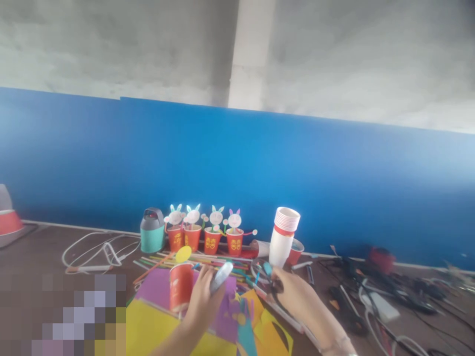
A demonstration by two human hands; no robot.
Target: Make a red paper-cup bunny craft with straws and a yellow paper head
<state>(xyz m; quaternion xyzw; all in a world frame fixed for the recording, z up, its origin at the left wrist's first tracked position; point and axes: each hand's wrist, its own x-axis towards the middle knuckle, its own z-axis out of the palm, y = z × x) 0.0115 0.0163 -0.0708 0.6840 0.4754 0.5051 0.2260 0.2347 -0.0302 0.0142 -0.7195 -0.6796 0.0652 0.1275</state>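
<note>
My left hand (203, 291) is closed around a pale, blunt-ended tube-like object (221, 277), blurred so its kind is unclear. Just left of that hand a red paper cup (180, 288) stands on coloured sheets, with a yellow paper disc (183, 254) at its rim. My right hand (291, 291) has its fingers curled in beside the tall stack of white paper cups (285, 235). A dark shape shows at those fingers, and what they hold cannot be made out. Under both hands lie purple paper (158, 287) and yellow paper (148, 326).
Several red cups (213, 241) with paper rabbit heads line the blue partition (237, 158). A teal and grey container (152, 232) stands left of them. Coloured sticks (159, 259) and orange paper cutouts (270, 326) lie around. Cables (404, 296) tangle at right; a white cable (100, 252) coils left.
</note>
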